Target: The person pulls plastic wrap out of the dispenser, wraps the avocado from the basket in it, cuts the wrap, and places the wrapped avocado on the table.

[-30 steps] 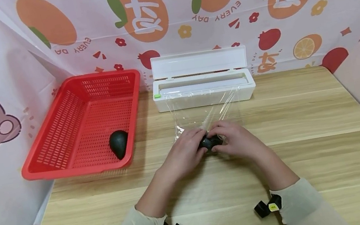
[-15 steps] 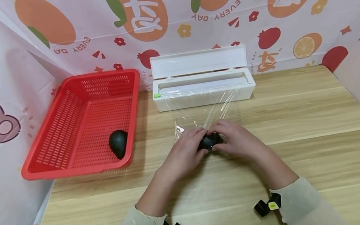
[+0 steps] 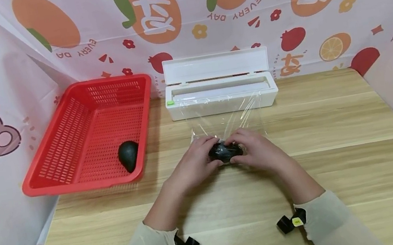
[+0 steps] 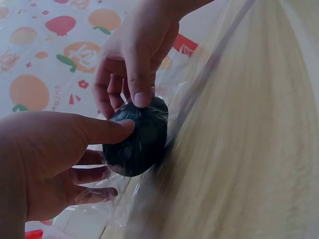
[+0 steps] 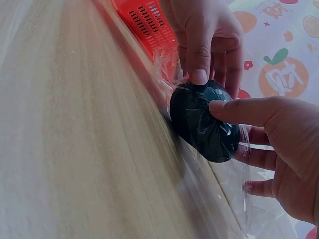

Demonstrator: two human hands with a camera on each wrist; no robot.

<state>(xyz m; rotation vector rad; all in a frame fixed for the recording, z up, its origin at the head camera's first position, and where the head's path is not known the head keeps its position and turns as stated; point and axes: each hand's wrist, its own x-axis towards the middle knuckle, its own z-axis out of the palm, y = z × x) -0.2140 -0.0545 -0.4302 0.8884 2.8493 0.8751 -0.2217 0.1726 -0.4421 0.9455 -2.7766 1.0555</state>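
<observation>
A dark avocado [image 3: 224, 151] lies between both hands near the middle of the table, with clear cling film gathered tight over its surface. My left hand [image 3: 195, 162] grips its left end, thumb on the near side. From the other end my right hand [image 3: 258, 149] holds it the same way; the right wrist view shows the right thumb pressing on creased film over the avocado [image 5: 199, 132]. The sheet of cling film [image 3: 216, 121] still runs back from the avocado to the white film dispenser [image 3: 270, 96]. Some fingers are hidden behind the avocado.
The dispenser's lid [image 3: 216, 65] stands raised against the printed backdrop. To the left is a red perforated basket [image 3: 85, 186], where a second, bare avocado [image 3: 129, 156] rests against the right wall. The wooden table [image 3: 346, 166] extends to the right.
Both hands keep their hold on the wrapped avocado. The left hand has shifted slightly left, the fingertips have spread apart, and more of the avocado shows between them.
</observation>
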